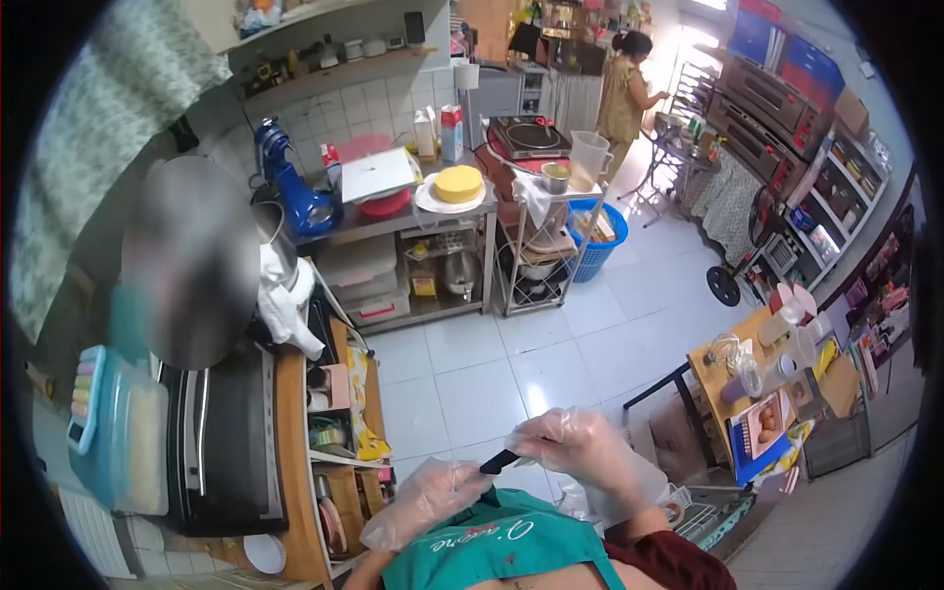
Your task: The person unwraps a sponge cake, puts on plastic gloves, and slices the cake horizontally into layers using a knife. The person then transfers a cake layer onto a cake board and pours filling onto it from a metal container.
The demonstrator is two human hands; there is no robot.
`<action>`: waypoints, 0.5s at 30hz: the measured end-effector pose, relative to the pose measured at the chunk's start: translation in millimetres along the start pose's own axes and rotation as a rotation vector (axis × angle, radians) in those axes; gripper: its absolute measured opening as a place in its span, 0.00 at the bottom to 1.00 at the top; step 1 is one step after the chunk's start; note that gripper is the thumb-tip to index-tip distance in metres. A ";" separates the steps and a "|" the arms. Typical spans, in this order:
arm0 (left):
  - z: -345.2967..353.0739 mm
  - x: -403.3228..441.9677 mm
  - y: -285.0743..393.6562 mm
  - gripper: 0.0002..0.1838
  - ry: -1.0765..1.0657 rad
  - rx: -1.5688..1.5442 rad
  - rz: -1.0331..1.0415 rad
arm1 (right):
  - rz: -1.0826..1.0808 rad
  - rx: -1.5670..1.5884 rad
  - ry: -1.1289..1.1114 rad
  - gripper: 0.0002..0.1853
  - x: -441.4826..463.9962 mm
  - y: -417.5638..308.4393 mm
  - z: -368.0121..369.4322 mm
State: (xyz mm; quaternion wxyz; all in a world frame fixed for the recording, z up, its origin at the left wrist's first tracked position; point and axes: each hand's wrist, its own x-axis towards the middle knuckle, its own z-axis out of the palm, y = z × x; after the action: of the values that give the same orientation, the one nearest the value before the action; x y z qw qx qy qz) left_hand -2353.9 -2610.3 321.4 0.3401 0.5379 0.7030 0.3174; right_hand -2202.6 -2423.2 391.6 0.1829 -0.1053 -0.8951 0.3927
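Black strip (500,460) spans the gap between my two sets of fingers, slanting from my left fingertips up to my right ones. My right hand (575,447), in a clear plastic glove (582,429), has its fingers clamped on the upper end; my left hand (431,500), gloved likewise, touches the lower end, though I cannot tell whether those fingers are closed on it. Just below the fingers is my green apron (472,565); beyond them lies tiled floor (467,395).
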 end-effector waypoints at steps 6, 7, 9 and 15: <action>-41.3 105.3 -18.4 0.16 0.009 0.149 0.039 | 0.064 -0.087 0.145 0.06 55.6 90.0 -9.3; -45.4 123.0 -30.7 0.15 0.111 0.158 0.123 | 0.082 -0.124 0.167 0.07 69.3 100.5 -9.6; -67.0 163.7 -51.8 0.14 0.090 0.215 0.151 | 0.025 -0.173 0.128 0.07 103.3 119.1 -13.7; -146.0 292.6 -132.0 0.10 0.160 0.081 0.335 | 0.171 -0.500 -0.279 0.10 245.1 159.1 -9.5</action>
State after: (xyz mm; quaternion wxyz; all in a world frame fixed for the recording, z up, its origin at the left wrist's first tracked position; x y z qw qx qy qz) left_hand -2600.4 -2366.6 256.9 0.2038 0.6337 0.6406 0.3827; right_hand -2414.8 -2229.0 339.6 -0.0073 -0.1672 -0.9684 0.1849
